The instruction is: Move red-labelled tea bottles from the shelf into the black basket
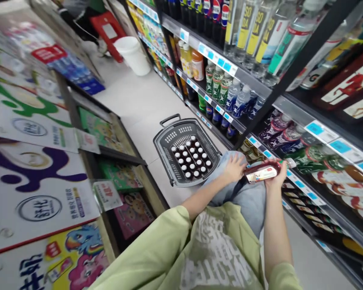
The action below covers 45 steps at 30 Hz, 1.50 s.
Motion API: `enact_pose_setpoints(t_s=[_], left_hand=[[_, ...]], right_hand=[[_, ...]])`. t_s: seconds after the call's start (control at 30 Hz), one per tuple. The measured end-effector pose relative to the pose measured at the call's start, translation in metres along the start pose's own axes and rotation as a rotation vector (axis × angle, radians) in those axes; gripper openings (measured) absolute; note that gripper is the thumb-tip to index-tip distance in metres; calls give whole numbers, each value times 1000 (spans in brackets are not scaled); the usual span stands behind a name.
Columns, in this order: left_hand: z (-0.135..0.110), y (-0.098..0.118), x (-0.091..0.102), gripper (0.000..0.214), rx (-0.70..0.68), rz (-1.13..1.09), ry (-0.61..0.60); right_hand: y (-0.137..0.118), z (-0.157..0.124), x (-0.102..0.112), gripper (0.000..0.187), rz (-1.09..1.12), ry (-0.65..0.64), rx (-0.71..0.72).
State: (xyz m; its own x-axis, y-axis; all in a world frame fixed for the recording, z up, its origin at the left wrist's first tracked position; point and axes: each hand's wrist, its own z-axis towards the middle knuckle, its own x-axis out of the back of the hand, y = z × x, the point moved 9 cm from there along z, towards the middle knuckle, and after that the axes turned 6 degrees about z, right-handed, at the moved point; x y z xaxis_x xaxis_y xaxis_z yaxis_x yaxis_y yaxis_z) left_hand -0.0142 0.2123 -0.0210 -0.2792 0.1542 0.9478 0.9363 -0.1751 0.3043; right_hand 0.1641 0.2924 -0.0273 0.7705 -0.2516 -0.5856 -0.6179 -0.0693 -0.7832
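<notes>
Across the upper right of the frame runs a drinks rack [263,114]; at centre, a grey basket [169,135] holds white-capped bottles [192,166]. Just right of centre, the left hand [235,167] lies empty, loosely spread on a knee [220,165]; the right hand [276,176] curls around a dark red bottle [261,173].

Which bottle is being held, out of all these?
The dark red bottle in the person's right grip. It alone is held: the white-capped ones stand in the basket, and others sit on the shelves.
</notes>
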Motion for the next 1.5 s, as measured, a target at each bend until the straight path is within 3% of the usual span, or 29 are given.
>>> enact_pose_setpoints(t_s=[0.27, 0.4, 0.63, 0.8, 0.93, 1.03, 1.13, 1.27, 1.4, 1.5], left_hand=[[-109, -19, 15, 41, -25, -212, 115], [-142, -34, 24, 41, 63, -345, 167], [-153, -50, 50, 34, 222, -720, 326], [-150, -35, 74, 38, 172, -902, 335], [-145, -25, 92, 46, 141, -900, 308], [-150, -44, 93, 30, 303, -831, 324], [-170, -68, 86, 21, 445, -730, 285], [-202, -82, 72, 19, 447, -710, 190], [-220, -90, 60, 30, 458, -771, 215], [-221, -96, 52, 35, 485, -776, 232]], right_hand=[[-6, -21, 12, 47, -27, -113, -113], [-4, -37, 3, 50, -101, -181, -147], [-4, -61, -19, 49, -148, -271, -150], [-4, -86, -65, 39, -288, -509, -188], [29, -137, -107, 49, -578, -804, -294], [63, -176, -129, 49, -785, -946, -246], [94, -205, -138, 46, -882, -986, -222], [109, -235, -144, 47, -980, -1109, -196], [88, -229, -163, 41, -975, -1273, -137], [24, -183, -205, 31, -967, -1187, 117]])
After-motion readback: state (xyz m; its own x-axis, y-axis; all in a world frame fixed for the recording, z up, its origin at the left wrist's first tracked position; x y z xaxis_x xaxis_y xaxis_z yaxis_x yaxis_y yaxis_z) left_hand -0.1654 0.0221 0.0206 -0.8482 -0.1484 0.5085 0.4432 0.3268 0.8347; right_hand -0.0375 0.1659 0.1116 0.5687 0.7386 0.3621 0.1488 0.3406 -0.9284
